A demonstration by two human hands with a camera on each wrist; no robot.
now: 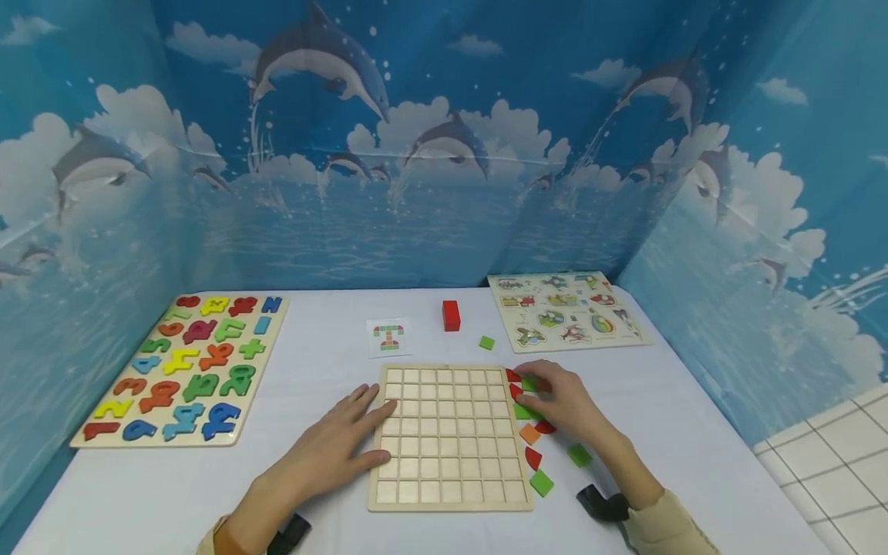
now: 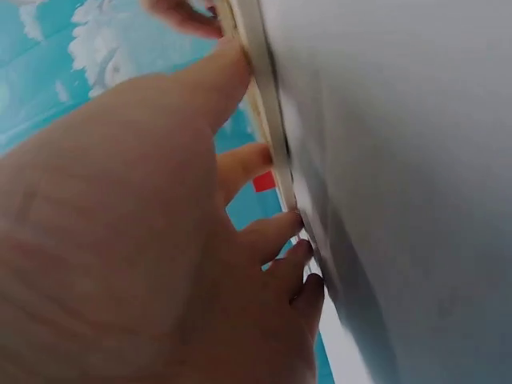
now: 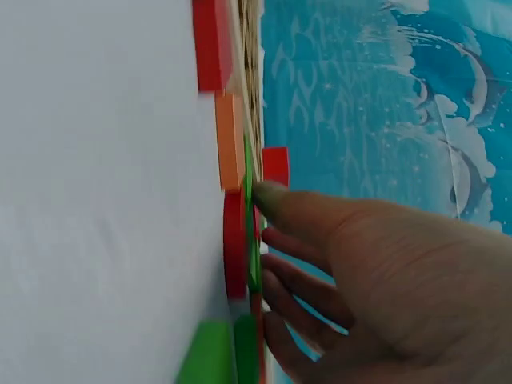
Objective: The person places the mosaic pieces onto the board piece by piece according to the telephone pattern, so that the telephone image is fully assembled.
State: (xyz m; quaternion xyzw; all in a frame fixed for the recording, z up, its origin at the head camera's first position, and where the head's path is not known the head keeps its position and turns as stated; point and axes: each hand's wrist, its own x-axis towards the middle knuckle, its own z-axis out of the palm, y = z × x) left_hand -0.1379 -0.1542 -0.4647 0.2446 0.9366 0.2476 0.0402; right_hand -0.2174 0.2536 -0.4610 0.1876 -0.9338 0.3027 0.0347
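Note:
A light wooden board with a grid of square cells (image 1: pixel 447 447) lies flat in front of the person. The left hand (image 1: pixel 333 443) rests at its left edge, fingers spread, thumb and forefinger touching the rim; the left wrist view shows the hand (image 2: pixel 160 216) along the board's side. Beside the right edge, the right hand (image 1: pixel 565 401) reaches over loose pieces, thumb and forefinger apart around a green piece (image 1: pixel 529 384). Red pieces (image 1: pixel 513 375) lie close to those fingertips. In the right wrist view the thumb (image 3: pixel 300 204) is right at a green piece's edge.
Near the board lie an orange square (image 1: pixel 530 434), a red quarter-round (image 1: pixel 533 458) and green squares (image 1: pixel 541 483). Behind it are a pattern card (image 1: pixel 389 348), a red block (image 1: pixel 451 316) and another green square (image 1: pixel 487 342). A number puzzle (image 1: pixel 243 308) stands left, a picture puzzle (image 1: pixel 541 299) back right.

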